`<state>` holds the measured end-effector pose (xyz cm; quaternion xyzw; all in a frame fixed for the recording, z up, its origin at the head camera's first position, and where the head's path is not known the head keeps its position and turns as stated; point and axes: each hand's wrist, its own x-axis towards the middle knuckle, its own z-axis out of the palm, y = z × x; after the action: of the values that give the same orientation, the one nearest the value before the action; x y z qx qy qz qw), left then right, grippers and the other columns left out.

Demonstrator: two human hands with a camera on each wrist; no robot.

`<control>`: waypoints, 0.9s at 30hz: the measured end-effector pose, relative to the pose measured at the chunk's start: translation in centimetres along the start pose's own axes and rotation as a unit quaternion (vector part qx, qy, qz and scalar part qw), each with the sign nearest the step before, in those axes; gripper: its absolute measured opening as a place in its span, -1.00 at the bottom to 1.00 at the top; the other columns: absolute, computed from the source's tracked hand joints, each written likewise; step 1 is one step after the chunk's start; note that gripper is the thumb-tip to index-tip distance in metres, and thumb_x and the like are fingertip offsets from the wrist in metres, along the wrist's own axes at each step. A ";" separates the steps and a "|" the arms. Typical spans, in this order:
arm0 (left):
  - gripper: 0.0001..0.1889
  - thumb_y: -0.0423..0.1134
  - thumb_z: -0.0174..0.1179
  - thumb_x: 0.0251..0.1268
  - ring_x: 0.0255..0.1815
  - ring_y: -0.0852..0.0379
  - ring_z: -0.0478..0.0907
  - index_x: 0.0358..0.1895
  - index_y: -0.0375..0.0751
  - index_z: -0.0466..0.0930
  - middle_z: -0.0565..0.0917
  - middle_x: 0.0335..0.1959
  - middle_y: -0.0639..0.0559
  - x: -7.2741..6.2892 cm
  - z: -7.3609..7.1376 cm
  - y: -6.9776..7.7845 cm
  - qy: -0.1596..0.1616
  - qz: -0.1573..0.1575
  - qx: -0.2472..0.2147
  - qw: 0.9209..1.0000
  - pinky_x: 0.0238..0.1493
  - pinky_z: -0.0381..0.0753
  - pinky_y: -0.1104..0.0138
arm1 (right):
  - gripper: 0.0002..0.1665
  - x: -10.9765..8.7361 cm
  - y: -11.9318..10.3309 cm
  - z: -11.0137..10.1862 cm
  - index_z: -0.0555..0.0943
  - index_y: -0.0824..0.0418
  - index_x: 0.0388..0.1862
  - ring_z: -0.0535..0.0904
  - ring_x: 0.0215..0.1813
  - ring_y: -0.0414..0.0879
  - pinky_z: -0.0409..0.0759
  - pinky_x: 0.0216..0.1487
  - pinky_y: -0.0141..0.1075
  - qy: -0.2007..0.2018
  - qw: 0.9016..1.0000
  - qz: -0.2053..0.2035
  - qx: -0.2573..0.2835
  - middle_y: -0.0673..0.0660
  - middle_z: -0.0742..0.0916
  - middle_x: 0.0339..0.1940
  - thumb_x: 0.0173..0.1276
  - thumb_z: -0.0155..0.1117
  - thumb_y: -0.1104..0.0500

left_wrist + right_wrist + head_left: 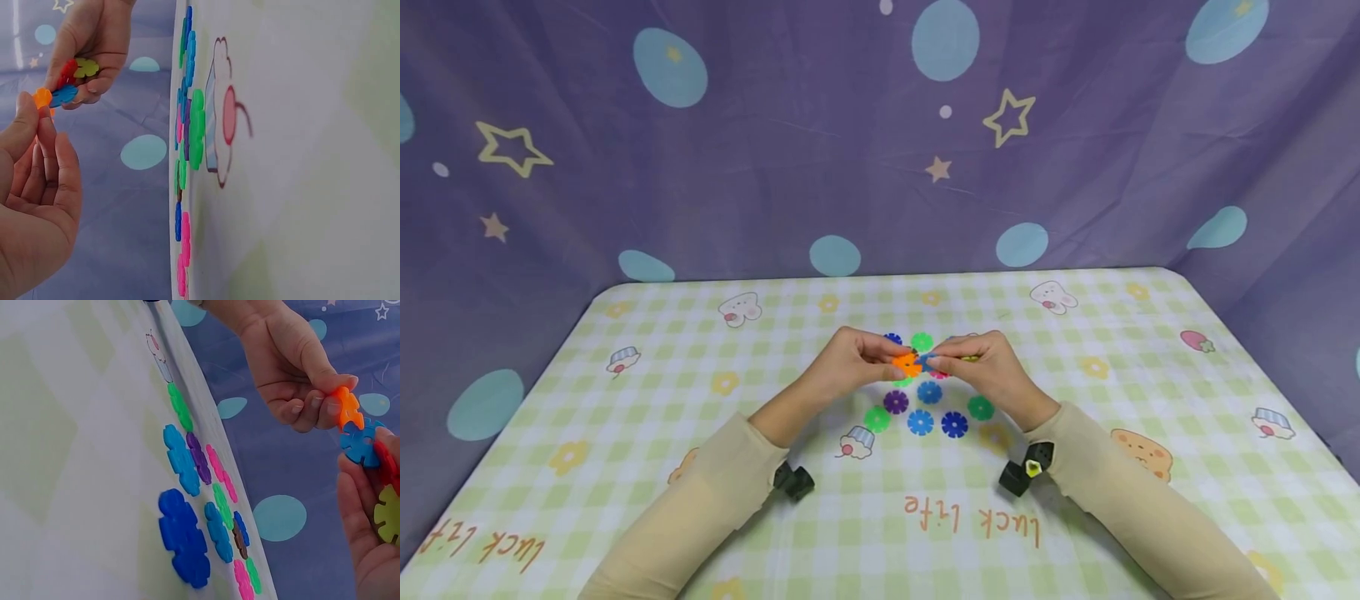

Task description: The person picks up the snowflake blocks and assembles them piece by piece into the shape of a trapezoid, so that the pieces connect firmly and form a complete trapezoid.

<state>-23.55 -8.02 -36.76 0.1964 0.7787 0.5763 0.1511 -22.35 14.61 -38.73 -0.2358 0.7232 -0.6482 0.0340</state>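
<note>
My left hand (848, 360) pinches an orange notched snowflake disc (349, 407) between thumb and fingertips. Facing it, my right hand (988, 367) holds a blue snowflake disc (360, 444), whose edge meets the orange one. Against the right palm, a red disc (67, 74) and a yellow-green disc (86, 67) follow the blue one in a row. Both hands are raised above the tabletop, as the two wrist views show. Part of the red disc is hidden behind the right fingers.
Loose snowflake discs lie flat on the checked tablecloth (775, 533) beneath the hands, among them a purple disc (896, 402), a dark blue disc (955, 424) and a green disc (877, 419). A purple curtain (850, 192) hangs behind the table.
</note>
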 end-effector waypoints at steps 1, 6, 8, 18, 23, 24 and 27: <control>-0.72 -0.38 0.33 0.11 -0.35 -0.02 0.65 -0.06 -0.32 0.68 0.72 -0.35 -0.10 0.0 -0.1 0.0 0.000 -0.002 0.001 1.000 -0.19 0.63 0.03 | -0.86 0.0 0.0 0.0 0.74 0.32 -0.25 0.66 -0.21 0.01 0.63 -0.15 -0.25 -0.001 1.000 0.005 -0.002 0.18 0.76 -0.26 0.26 0.29 0.30; -0.72 -0.35 0.32 0.14 -0.35 -0.09 0.60 -0.05 -0.28 0.68 0.71 -0.36 -0.05 0.0 -0.4 -0.4 -0.004 0.002 0.006 1.000 -0.37 0.59 0.25 | -0.84 0.1 0.0 0.1 0.73 0.31 -0.23 0.62 -0.18 0.20 0.63 -0.16 -0.25 -0.002 0.999 0.035 -0.012 0.16 0.76 -0.27 0.28 0.28 0.26; -0.70 -0.33 0.32 0.15 -0.33 -0.09 0.60 -0.03 -0.27 0.67 0.71 -0.34 -0.06 0.0 -0.6 -0.6 -0.011 0.004 0.007 1.000 -0.38 0.57 0.28 | -0.84 0.1 0.1 0.1 0.73 0.30 -0.24 0.61 -0.17 0.24 0.62 -0.17 -0.25 -0.001 0.999 0.043 -0.017 0.15 0.76 -0.28 0.29 0.29 0.24; -0.61 -0.41 0.27 0.17 -0.09 -0.05 0.60 0.09 -0.42 0.55 0.65 -0.02 -0.20 0.0 -2.7 -2.2 -0.018 -0.017 -0.008 1.000 -0.09 0.62 0.26 | -0.79 0.2 0.3 -0.3 0.72 0.31 -0.29 0.64 -0.25 0.09 0.63 -0.21 -0.28 0.032 0.996 0.065 -0.042 0.09 0.76 -0.35 0.20 0.39 0.16; -0.59 -0.49 0.26 0.11 0.06 -0.14 0.55 0.09 -0.44 0.54 0.62 0.03 -0.23 0.2 -3.8 -3.2 -0.023 -0.045 -0.009 0.999 -0.03 0.59 0.34 | -0.77 0.2 0.3 -0.3 0.71 0.33 -0.27 0.63 -0.23 0.11 0.63 -0.19 -0.25 0.026 0.996 0.076 -0.033 0.10 0.76 -0.35 0.21 0.38 0.17; -0.59 -0.50 0.26 0.10 0.06 -0.12 0.55 0.09 -0.43 0.54 0.62 0.04 -0.23 0.2 -4.0 -3.4 -0.023 -0.053 -0.007 0.998 -0.02 0.58 0.34 | -0.76 0.2 0.2 -0.3 0.70 0.33 -0.26 0.63 -0.21 0.14 0.63 -0.17 -0.22 0.025 0.996 0.079 -0.029 0.10 0.76 -0.34 0.21 0.38 0.16; -0.59 -0.52 0.26 0.10 0.08 -0.09 0.56 0.08 -0.44 0.54 0.61 0.06 -0.25 0.3 -4.3 -4.0 -0.028 -0.070 0.000 0.997 0.00 0.58 0.33 | -0.75 0.2 0.2 -0.2 0.70 0.32 -0.24 0.61 -0.17 0.23 0.63 -0.14 -0.13 0.021 0.996 0.088 -0.020 0.08 0.76 -0.33 0.21 0.38 0.15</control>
<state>-26.29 -12.54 -39.34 0.1574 0.7859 0.5587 0.2132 -22.60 14.73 -38.81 -0.1577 0.7544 -0.6332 0.0709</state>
